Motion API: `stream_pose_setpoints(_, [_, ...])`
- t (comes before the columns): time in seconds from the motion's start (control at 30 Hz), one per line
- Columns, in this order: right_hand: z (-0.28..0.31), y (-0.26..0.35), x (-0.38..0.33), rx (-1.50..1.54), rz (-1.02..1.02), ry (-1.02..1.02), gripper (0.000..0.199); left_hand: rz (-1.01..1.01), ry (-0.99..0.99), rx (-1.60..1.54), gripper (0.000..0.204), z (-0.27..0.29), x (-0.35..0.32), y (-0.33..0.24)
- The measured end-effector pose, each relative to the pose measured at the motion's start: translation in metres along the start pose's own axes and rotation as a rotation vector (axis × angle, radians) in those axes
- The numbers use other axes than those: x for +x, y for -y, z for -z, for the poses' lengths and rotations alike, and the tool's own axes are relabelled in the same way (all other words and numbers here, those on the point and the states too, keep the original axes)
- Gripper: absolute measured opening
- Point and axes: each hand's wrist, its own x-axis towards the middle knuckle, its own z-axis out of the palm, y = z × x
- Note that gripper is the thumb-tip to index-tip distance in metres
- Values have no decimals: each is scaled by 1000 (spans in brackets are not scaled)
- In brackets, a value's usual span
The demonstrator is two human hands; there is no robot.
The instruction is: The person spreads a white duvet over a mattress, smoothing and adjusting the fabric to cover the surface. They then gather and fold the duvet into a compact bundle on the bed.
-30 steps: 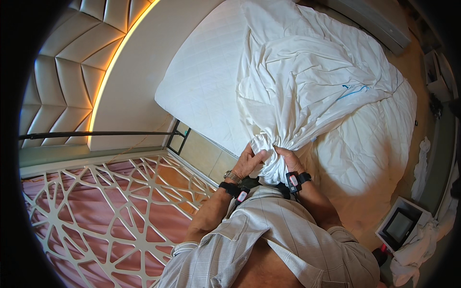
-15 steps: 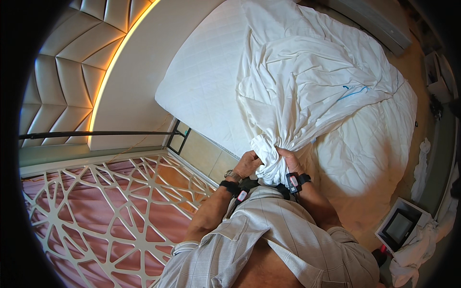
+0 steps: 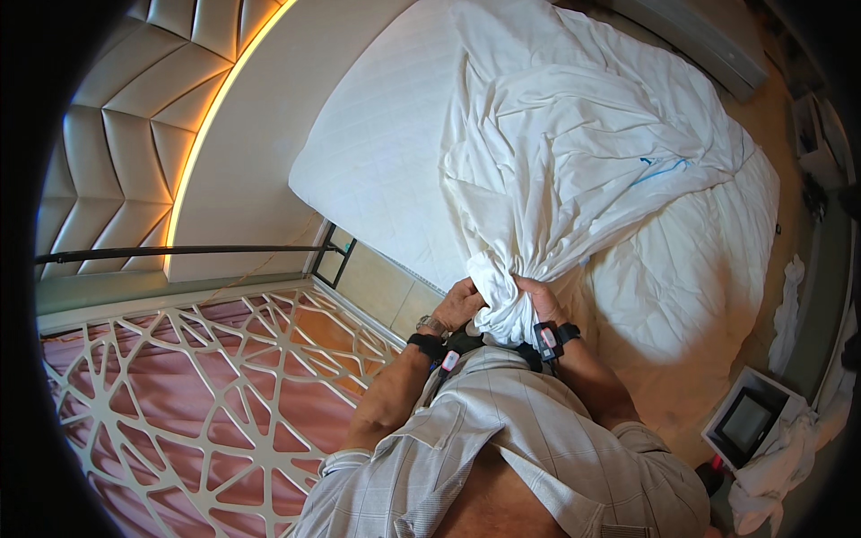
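Both hands work at the near edge of the mattress [image 3: 377, 170]. Left hand [image 3: 459, 303]: fingers curled tight around a gathered bunch of the white sheet [image 3: 574, 170], gripping it from the left side of the bunch. Right hand [image 3: 538, 300]: fingers likewise closed on the same bunch from its right side, so the wad of cloth sits pinched between the two sets of fingers and bulges out just below them, toward the person's chest. From the fingers the sheet fans upward and outward in long creases across the mattress, most of it lying crumpled beyond and to the right of the right hand's fingers; a thin blue mark [image 3: 659, 169] shows on the cloth well beyond them. Bare quilted mattress surface lies beyond and left of the left hand's fingers. Each wrist carries a dark band. To the left of the left hand's fingers, well apart, a white lattice screen [image 3: 179, 386] stands over pink floor. Padded headboard wall [image 3: 117, 117] far left.
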Motion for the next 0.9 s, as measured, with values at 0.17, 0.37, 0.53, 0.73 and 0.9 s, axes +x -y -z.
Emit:
stream_pose_setpoints(0.17, [-5, 3, -1, -38, 8, -8, 35, 74, 5, 107, 28, 1, 4, 6])
stream_pose_setpoints(0.37, [-5, 2, 1, -29, 19, 10, 36, 96, -81, -115, 27, -6, -1, 9])
stream_pose_setpoints(0.53, [10, 2, 4, -48, -37, 24, 37, 182, 30, -157, 26, 1, -5, 1])
stream_pose_setpoints(0.73, [12, 5, 2, -78, -68, 30, 37, 122, 66, -142, 26, -6, -1, -10])
stream_pose_setpoints(0.9, [14, 5, 4, -55, -13, 18, 36, 86, -21, -87, 29, -8, 1, 1])
